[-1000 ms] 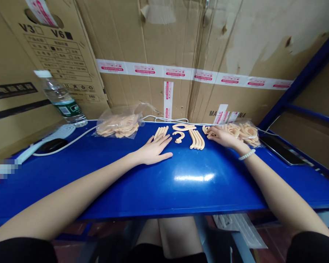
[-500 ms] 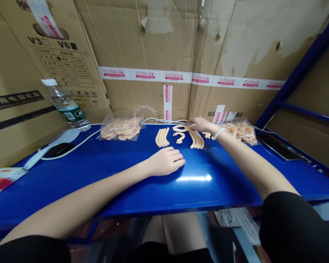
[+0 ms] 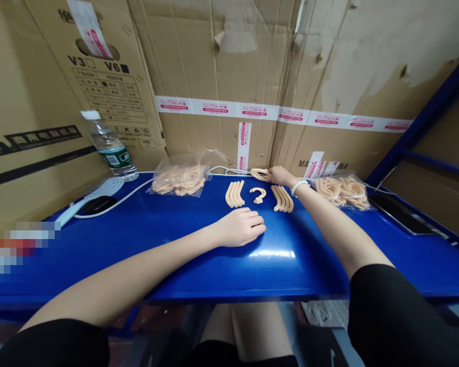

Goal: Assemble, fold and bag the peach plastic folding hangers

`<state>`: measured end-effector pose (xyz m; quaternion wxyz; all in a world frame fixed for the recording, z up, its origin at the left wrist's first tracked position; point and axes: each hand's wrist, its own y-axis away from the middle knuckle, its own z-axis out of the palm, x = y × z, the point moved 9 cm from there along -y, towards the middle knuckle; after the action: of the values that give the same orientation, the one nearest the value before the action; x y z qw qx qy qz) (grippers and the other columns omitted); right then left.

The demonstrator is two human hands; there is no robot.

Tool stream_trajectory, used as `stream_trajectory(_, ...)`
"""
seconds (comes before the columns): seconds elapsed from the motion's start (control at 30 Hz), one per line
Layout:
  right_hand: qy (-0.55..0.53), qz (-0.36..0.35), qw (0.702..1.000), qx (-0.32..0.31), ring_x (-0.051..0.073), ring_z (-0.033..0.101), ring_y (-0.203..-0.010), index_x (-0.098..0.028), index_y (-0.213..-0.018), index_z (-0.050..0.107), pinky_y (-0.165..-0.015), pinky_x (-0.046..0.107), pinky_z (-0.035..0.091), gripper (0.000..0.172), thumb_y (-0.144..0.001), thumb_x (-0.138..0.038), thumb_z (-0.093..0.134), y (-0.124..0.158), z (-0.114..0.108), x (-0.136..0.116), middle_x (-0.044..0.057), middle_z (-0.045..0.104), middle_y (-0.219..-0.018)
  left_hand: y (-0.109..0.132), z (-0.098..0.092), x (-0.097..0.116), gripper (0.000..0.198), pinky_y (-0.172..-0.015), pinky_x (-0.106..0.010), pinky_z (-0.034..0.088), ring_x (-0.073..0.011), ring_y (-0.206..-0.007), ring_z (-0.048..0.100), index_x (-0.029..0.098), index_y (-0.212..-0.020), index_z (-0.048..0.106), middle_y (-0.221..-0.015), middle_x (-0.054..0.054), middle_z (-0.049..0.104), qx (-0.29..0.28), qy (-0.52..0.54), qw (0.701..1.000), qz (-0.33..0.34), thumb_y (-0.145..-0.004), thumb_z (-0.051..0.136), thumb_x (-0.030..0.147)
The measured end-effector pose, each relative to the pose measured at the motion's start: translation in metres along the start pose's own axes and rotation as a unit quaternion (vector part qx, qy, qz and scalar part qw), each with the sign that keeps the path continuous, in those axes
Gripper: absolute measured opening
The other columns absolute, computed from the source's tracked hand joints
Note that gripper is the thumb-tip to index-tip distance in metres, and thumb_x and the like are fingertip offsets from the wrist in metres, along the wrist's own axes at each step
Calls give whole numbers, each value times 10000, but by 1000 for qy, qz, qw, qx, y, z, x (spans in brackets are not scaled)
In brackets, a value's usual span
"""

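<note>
My left hand (image 3: 243,227) lies palm down on the blue table, its fingers stretched out and loosely bent, holding nothing. Beyond it are two fanned groups of beige curved strips, a left group (image 3: 235,193) and a right group (image 3: 282,199). Between these groups sits a beige hook-shaped piece (image 3: 258,194). At the back of the table, my right hand (image 3: 281,176), with a beaded bracelet on the wrist, grips one end of a beige ring-shaped piece (image 3: 260,174). That piece is tilted up, and the fingertips are partly hidden.
Clear bags of beige pieces lie at the left (image 3: 179,178) and the right (image 3: 342,191). A water bottle (image 3: 112,150), a pale fan-like object (image 3: 103,191) and a cable stand left. A phone (image 3: 400,214) lies far right. Cardboard (image 3: 214,137) walls the back.
My right hand has taken up the ring-shaped piece, which lay flatter on the table and now tilts upward. The left hand stays resting. The whole view has shifted slightly.
</note>
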<state>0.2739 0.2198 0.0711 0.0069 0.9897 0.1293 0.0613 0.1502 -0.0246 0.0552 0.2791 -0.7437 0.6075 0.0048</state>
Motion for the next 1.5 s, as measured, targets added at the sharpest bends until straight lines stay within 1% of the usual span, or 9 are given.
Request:
stream_trajectory(0.2, -42, 21, 998, 40, 234, 662, -1061, -145, -1222, 639, -914, 446, 568, 333, -977, -371, 654, 9, -2, 8, 107, 655, -1228, 0, -2, -1, 265, -710, -347, 445, -199, -828, 644, 148, -969, 671, -963, -82, 732, 20, 8, 1000, -3, -1021, 417, 201)
stream_trajectory(0.4, -130, 7, 981, 142, 246, 684, -984, -99, -1093, 664, -844, 318, 486, 225, -1018, -262, 528, 46, -36, 11, 150, 737, -1070, 8, -15, -14, 198, -725, -329, 497, -202, -838, 685, 148, -1014, 670, -964, -71, 748, 106, 78, 989, -65, -996, 483, 208)
stream_trajectory(0.57, -211, -38, 962, 172, 193, 653, -724, -131, -957, 662, -651, 272, 461, 265, -945, -391, 612, 116, -46, 5, 51, 703, -780, 31, -29, -61, 262, -696, -262, 532, -122, -712, 666, 159, -1193, 622, -1132, -86, 726, 252, 214, 897, -295, -949, 525, 171)
stream_trajectory(0.63, -379, -88, 908, 156, 159, 593, -597, -142, -930, 652, -560, 261, 434, 314, -882, -451, 676, 142, -44, -4, 5, 639, -669, 40, -27, -73, 318, -623, -239, 526, -92, -625, 638, 158, -1243, 604, -1193, -105, 708, 284, 276, 840, -372, -933, 564, 218)
stream_trajectory(0.73, -508, -123, 843, 125, 117, 519, -522, -161, -891, 633, -495, 242, 396, 349, -824, -486, 742, 166, -39, -20, -29, 586, -630, 41, -14, -75, 429, -509, -201, 478, -53, -506, 584, 154, -1289, 601, -1185, -109, 721, 262, 378, 780, -426, -891, 650, 309)
stream_trajectory(0.93, -594, -129, 790, 74, 101, 550, -551, -160, -900, 651, -452, 211, 408, 375, -751, -450, 835, 177, -35, -48, -2, 645, -713, 39, -2, -63, 476, -435, -178, 395, -27, -414, 455, 161, -1250, 677, -947, -56, 779, 222, 427, 757, -443, -818, 752, 347)
stream_trajectory(1.23, -613, -121, 780, 47, 105, 589, -514, -162, -891, 668, -433, 212, 492, 361, -741, -431, 857, 183, -29, -53, -2, 672, -671, 32, 13, -51, 217, -448, -197, 513, -100, -453, 619, 134, -940, 722, -732, -31, 753, 177, 523, 714, -431, -848, 700, 330)
stream_trajectory(1.37, -619, -98, 779, -27, 152, 674, -550, -164, -823, 651, -517, 273, 600, 347, -709, -402, 875, 177, -14, -49, 5, 688, -658, 38, 12, -57, 227, -526, -223, 595, -137, -532, 704, 135, -918, 648, -783, -54, 762, 225, 527, 693, -437, -910, 629, 361)
stream_trajectory(1.5, -629, -83, 773, -20, 194, 731, -650, -154, -762, 677, -561, 279, 625, 323, -695, -397, 879, 173, -14, -39, 50, 722, -712, 47, 10, -66, 285, -572, -256, 626, -163, -598, 740, 130, -972, 607, -852, -85, 769, 269, 508, 676, -462, -940, 602, 413)
